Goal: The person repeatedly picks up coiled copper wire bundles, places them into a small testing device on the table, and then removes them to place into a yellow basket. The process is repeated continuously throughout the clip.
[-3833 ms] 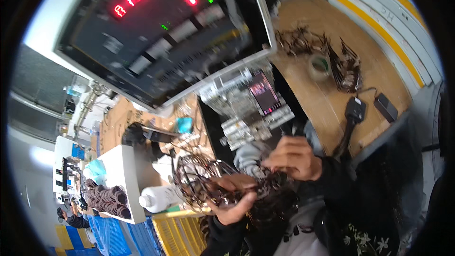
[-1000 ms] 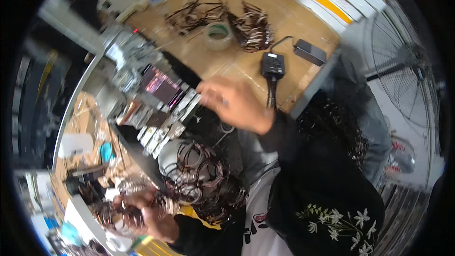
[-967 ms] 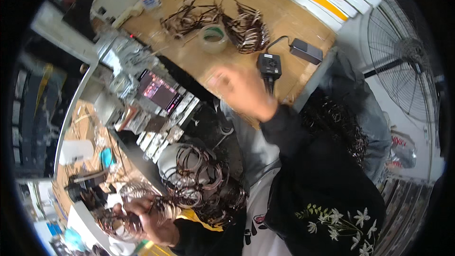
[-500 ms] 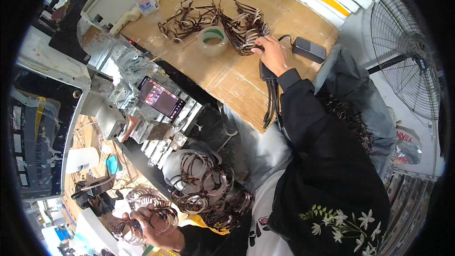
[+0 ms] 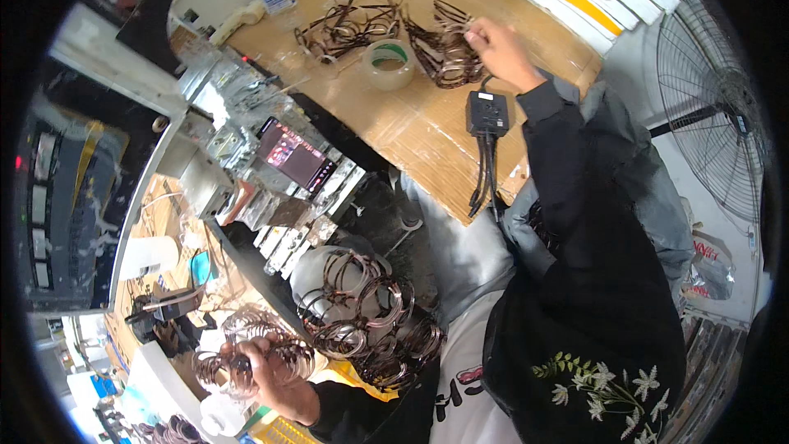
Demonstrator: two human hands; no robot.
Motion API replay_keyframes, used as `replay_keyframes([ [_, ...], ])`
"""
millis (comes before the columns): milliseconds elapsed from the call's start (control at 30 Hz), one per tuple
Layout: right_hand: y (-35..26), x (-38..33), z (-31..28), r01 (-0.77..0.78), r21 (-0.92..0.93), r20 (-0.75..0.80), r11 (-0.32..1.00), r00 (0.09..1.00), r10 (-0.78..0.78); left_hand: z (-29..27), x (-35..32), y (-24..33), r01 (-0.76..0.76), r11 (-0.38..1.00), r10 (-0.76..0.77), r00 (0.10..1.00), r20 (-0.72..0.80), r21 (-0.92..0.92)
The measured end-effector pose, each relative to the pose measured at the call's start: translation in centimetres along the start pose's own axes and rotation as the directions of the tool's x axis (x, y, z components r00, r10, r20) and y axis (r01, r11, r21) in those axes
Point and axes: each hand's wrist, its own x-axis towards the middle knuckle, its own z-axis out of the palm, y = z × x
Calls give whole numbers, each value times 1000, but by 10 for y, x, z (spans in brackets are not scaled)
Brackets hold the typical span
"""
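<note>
My left hand (image 5: pixel 275 382), at the lower left, is closed around a bunch of thin mottled-brown rings (image 5: pixel 218 372) shaped like eyeglass rims. At the far side of the cardboard-covered table, my right hand (image 5: pixel 503 51) has its fingers pinched at the upper right edge of a pile of thin brown curved frames (image 5: pixel 444 53). What lies between those fingertips is too small to make out. Another loose heap of brown frames (image 5: pixel 349 25) lies left of that pile. A roll of clear tape (image 5: pixel 388 66) with a green core sits in front of both heaps.
A black box with cables (image 5: pixel 487 111) lies near my right forearm. The phone (image 5: pixel 294 154) rests on a metal machine. Many brown rings (image 5: pixel 374 333) hang over a pale rounded support near my lap. A fan (image 5: pixel 715 99) stands at the right.
My right hand has moved away from the pile's near part to its far right edge, uncovering the black box. My left hand still grips the rings. The whole view has shifted slightly.
</note>
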Motion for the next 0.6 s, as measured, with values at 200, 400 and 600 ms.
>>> replay_keyframes([
  [200, 2, -4, -32, 15, 111, -30, 994, 999, -12, -3, 2, 3, 23, 999, -19, 991, 134, -27],
  [400, -19, -16, -80, 115, 184, -122, 976, 988, -94, 2, 12, 12, 63, 998, -62, 978, 201, 0],
  [600, -110, -67, -146, 786, -128, -78, 605, 600, -796, 21, 22, 33, 122, 988, -76, 916, 395, -93],
])
